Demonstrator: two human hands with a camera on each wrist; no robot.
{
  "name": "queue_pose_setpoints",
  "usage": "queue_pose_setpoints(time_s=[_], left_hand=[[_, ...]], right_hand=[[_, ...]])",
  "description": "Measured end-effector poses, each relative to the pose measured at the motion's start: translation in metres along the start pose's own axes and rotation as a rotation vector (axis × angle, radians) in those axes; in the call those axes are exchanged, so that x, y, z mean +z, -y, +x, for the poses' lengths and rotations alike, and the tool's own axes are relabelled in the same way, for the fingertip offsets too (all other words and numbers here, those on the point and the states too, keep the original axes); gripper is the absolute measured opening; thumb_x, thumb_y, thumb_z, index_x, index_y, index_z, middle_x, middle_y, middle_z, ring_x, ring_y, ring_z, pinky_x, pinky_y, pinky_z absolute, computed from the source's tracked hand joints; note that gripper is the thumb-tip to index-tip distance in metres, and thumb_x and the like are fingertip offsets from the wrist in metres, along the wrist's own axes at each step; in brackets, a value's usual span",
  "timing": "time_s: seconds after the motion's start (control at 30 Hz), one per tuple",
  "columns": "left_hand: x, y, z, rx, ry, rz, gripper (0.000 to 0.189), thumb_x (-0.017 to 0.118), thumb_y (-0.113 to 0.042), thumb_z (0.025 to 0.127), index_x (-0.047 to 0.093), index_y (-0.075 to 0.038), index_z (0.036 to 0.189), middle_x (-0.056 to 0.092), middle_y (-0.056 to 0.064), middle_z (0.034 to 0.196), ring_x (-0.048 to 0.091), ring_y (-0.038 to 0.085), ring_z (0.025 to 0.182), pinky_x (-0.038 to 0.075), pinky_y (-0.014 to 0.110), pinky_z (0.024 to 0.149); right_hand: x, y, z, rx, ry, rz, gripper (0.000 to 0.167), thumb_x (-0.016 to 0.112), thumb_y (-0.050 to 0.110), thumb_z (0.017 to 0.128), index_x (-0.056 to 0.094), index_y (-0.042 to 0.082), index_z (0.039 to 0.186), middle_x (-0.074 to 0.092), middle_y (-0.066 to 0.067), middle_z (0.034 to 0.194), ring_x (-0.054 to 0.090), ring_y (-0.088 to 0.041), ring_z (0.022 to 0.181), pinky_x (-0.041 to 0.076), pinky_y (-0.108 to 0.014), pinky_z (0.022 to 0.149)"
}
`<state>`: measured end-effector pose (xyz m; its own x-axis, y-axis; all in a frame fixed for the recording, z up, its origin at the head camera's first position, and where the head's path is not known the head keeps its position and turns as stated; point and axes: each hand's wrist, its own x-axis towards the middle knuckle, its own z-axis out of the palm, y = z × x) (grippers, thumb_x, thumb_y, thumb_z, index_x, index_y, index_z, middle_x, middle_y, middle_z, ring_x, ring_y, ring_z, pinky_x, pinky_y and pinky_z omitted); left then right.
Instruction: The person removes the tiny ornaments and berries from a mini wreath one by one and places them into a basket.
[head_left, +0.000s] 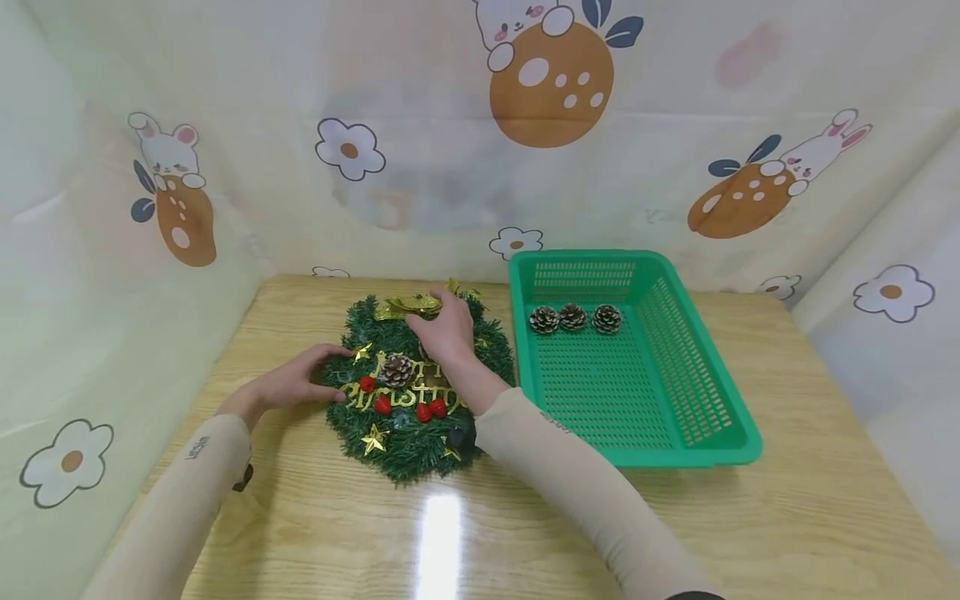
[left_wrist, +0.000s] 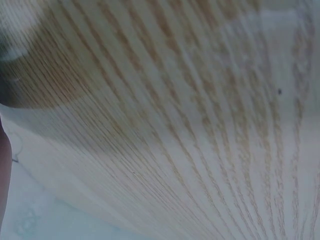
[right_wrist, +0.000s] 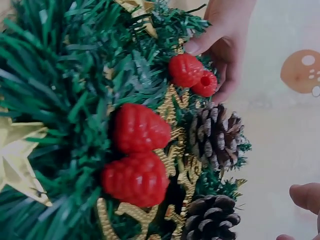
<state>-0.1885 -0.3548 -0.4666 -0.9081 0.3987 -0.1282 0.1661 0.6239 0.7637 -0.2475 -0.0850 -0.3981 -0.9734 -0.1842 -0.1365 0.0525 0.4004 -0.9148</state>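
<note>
A round green Christmas wreath (head_left: pixel 420 450) lies on the table with gold lettering, red berries (right_wrist: pixel 141 129), gold stars and a gold bow (head_left: pixel 408 308). My left hand (head_left: pixel 300 379) holds its left edge; the right wrist view shows the thumb on the greenery and the other fingers curled by the rim. My right hand (head_left: pixel 446 329) is over the upper part of the wreath, by the bow, thumb and fingers apart, nothing showing between them. One pine cone (right_wrist: pixel 215 135) sits among the lettering. Another pine cone (right_wrist: pixel 212 217) is partly covered by my right hand in the head view.
Right of the wreath stands a green plastic basket (head_left: pixel 645 458) with three loose pine cones at its back left. Wooden table (head_left: pixel 337 533) lies all around. A patterned cloth (head_left: pixel 420 167) hangs behind and at the sides. The left wrist view shows mostly tabletop.
</note>
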Motion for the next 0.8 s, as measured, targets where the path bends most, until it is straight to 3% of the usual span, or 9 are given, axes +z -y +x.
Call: queue_pose_setpoints(time_s=[0.4, 0.63, 0.8], left_hand=[[-0.001, -0.001, -0.001, -0.015, 0.001, -0.014, 0.073, 0.078, -0.020, 0.085, 0.039, -0.003, 0.144, 0.032, 0.024, 0.150, 0.023, 0.045, 0.140, 0.015, 0.064, 0.113], [-0.001, -0.001, -0.001, -0.024, -0.005, -0.010, 0.077, 0.078, -0.025, 0.084, 0.038, -0.004, 0.145, 0.032, 0.023, 0.150, 0.023, 0.045, 0.140, 0.014, 0.064, 0.113], [0.001, 0.000, -0.001, -0.033, 0.000, -0.021, 0.079, 0.079, -0.027, 0.082, 0.038, -0.005, 0.146, 0.030, 0.023, 0.152, 0.022, 0.045, 0.141, 0.014, 0.064, 0.114]], right_hand=[[0.002, -0.010, 0.001, 0.027, 0.013, -0.036, 0.060, 0.065, 0.023, 0.095, 0.039, 0.015, 0.149, 0.027, -0.012, 0.157, 0.032, -0.031, 0.140, 0.036, -0.044, 0.110], [0.002, -0.012, -0.001, 0.043, 0.005, -0.070, 0.059, 0.066, 0.018, 0.094, 0.041, 0.014, 0.148, 0.033, -0.014, 0.153, 0.041, -0.031, 0.129, 0.042, -0.043, 0.085], [0.000, -0.014, -0.003, 0.067, 0.032, -0.102, 0.059, 0.066, 0.016, 0.094, 0.041, 0.014, 0.148, 0.034, -0.015, 0.152, 0.042, -0.031, 0.126, 0.042, -0.043, 0.082]])
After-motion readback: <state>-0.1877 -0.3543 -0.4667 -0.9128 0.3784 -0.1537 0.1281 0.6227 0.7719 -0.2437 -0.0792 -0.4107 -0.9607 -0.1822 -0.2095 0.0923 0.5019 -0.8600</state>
